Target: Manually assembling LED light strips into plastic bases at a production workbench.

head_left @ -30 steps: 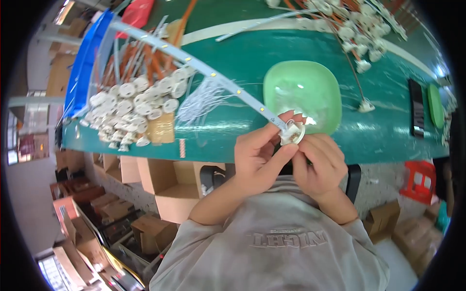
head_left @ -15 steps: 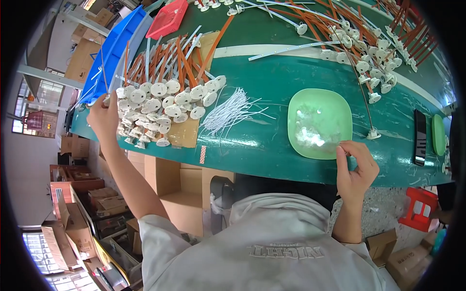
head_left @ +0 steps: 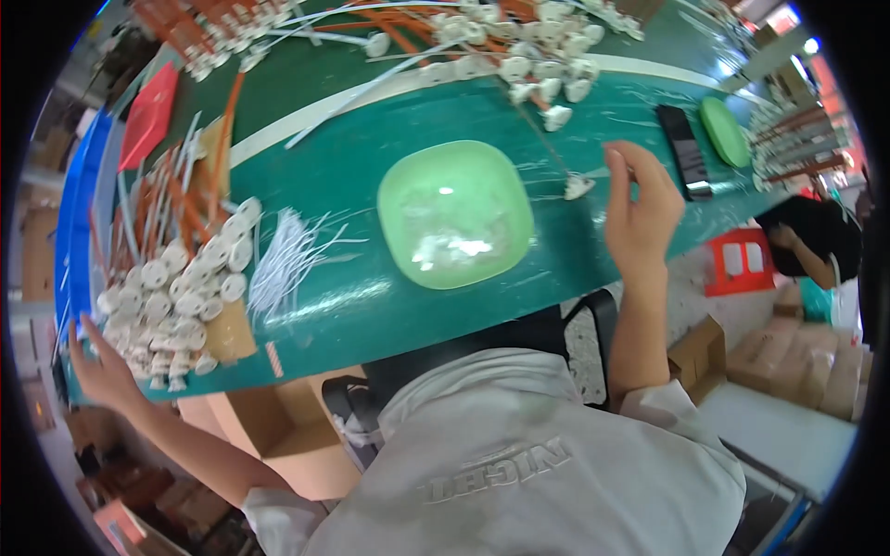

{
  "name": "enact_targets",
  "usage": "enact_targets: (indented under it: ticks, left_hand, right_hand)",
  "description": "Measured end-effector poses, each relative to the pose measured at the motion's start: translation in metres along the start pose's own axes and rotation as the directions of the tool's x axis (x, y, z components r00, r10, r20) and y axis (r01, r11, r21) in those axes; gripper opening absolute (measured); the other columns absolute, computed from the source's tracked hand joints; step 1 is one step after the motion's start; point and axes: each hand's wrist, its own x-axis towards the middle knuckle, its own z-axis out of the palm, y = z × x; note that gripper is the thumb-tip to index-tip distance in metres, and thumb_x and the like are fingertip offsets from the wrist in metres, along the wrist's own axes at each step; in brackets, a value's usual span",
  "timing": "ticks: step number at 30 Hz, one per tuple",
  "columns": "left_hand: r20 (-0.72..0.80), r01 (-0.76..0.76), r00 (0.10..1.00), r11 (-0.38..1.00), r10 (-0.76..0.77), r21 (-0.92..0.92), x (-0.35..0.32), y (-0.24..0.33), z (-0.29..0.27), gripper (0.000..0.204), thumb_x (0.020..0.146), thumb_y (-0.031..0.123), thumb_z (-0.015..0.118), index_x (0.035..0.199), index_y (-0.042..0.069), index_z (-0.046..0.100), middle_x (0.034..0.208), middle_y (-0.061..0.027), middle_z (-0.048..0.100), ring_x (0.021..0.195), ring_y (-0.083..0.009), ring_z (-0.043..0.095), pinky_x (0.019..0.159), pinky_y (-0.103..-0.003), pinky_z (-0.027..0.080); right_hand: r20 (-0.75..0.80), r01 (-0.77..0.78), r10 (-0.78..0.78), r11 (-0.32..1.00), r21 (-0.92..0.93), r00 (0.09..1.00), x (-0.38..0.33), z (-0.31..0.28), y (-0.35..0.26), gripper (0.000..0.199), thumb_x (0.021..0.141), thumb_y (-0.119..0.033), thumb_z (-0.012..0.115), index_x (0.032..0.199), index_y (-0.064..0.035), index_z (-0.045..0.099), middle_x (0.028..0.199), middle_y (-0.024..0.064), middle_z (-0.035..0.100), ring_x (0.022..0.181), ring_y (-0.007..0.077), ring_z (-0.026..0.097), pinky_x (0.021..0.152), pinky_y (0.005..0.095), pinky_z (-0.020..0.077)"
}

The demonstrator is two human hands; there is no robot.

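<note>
At the far left, my left hand (head_left: 100, 371) has its fingers apart beside the blue bin (head_left: 82, 213), with nothing visible in them. Next to it is a pile of white round-ended pieces (head_left: 181, 296) with orange and pale strips. My right hand (head_left: 644, 208) is raised right of the green bowl (head_left: 399, 181), thumb and forefinger closed together; whatever they may hold is too small to make out. Small clear bits (head_left: 454, 227) lie in the bowl. A thin rod with a white conical end (head_left: 578, 186) lies left of my right hand.
A bundle of thin white strands (head_left: 287, 264) lies between pile and bowl. More strips with white ends (head_left: 547, 60) cover the far side. A red tray (head_left: 148, 116) stands far left; a black object (head_left: 684, 153) and green dish (head_left: 723, 132) lie right. Another person (head_left: 811, 236) is at the right.
The view has swung right. My left hand's fingers have come apart, and the dark strip they held is no longer in them. My right hand has risen away from the bowl's edge.
</note>
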Motion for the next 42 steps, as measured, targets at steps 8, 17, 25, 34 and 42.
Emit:
enact_targets:
  ticks: [8,17,25,34,42]
  left_hand:
    - [0.129,0.056,0.979,0.398,0.16,-0.916,-0.188,0.179,-0.058,0.022,0.087,0.003,0.059,0.105,-0.007,0.067,0.103,-0.0215,0.068,0.098,-0.0313,0.064,0.086,-0.039,0.05]
    - [0.435,0.602,0.63,-0.051,0.643,-0.797,-0.225,0.276,-0.096,0.035,0.077,-0.009,0.066,0.112,-0.008,0.065,0.094,-0.0176,0.07,0.08,-0.0174,0.066,0.072,-0.027,0.051]
    - [0.39,0.935,0.349,-0.287,0.852,-0.209,-0.246,0.267,-0.073,0.05,0.091,0.009,0.062,0.132,-0.014,0.045,0.123,-0.0229,0.06,0.114,-0.0267,0.06,0.098,-0.039,0.049]
    - [0.355,0.887,0.435,-0.462,0.827,-0.009,-0.248,0.26,-0.076,0.048,0.087,-0.002,0.062,0.132,-0.013,0.047,0.13,-0.0242,0.056,0.12,-0.0276,0.056,0.104,-0.04,0.043]
    - [0.429,0.914,0.373,-0.405,0.822,-0.017,-0.245,0.256,-0.076,0.05,0.092,0.009,0.053,0.134,-0.016,0.041,0.129,-0.026,0.054,0.118,-0.0318,0.057,0.102,-0.044,0.047]
  right_hand:
    - [0.436,0.152,-0.103,0.985,-0.077,0.894,0.004,-0.009,0.007,0.032,0.074,-0.004,0.076,0.105,-0.0054,0.067,0.102,0.0132,0.069,0.084,0.028,0.067,0.075,0.0354,0.0527]
    - [0.203,0.099,-0.176,0.934,0.343,0.963,-0.028,-0.015,-0.036,0.036,0.062,-0.011,0.088,0.091,0.0,0.069,0.088,0.0104,0.07,0.075,0.0209,0.066,0.063,0.0274,0.052]
    - [0.097,0.302,-0.516,0.632,0.714,0.851,-0.045,-0.001,-0.064,0.028,0.064,-0.005,0.084,0.089,0.0015,0.071,0.093,0.015,0.069,0.077,0.0282,0.068,0.064,0.0342,0.0556]
    - [-0.024,0.277,-0.426,0.543,0.793,0.904,-0.071,0.016,-0.072,0.023,0.062,0.009,0.074,0.084,0.0034,0.069,0.092,0.0172,0.07,0.077,0.0315,0.072,0.065,0.0342,0.059]
    - [0.06,0.212,-0.426,0.561,0.8,0.903,-0.066,0.018,-0.066,0.022,0.065,0.007,0.078,0.085,0.0019,0.07,0.097,0.0174,0.068,0.08,0.0309,0.07,0.067,0.0341,0.0572]
